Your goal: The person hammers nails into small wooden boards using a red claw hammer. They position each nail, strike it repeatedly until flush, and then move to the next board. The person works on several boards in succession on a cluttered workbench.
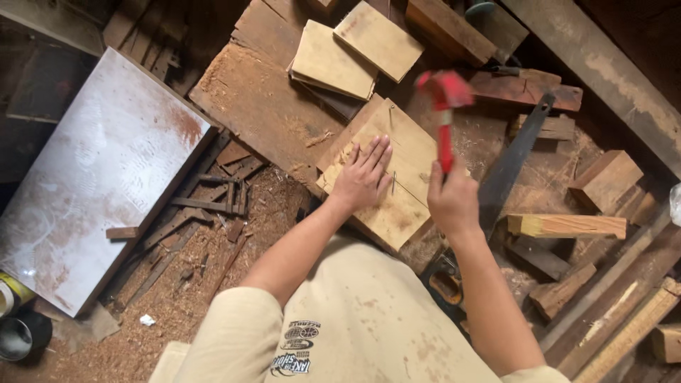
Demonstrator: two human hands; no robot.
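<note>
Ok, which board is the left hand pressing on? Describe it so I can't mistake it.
Start at the big grey metal sheet on the left and move right to the pale square wooden board lying centre. The left hand lies flat on it. Unlike the two smaller pale boards above, it has pencil lines.

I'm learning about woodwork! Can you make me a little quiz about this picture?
1. True or false: the right hand holds a red hammer raised above the board.
2. What does the left hand do? A) grips the saw B) presses flat on the wooden board C) holds a cup
3. Fill in: the dark handsaw lies to the ____ of the wooden board.

Key: 1 true. 2 B. 3 right.
</note>
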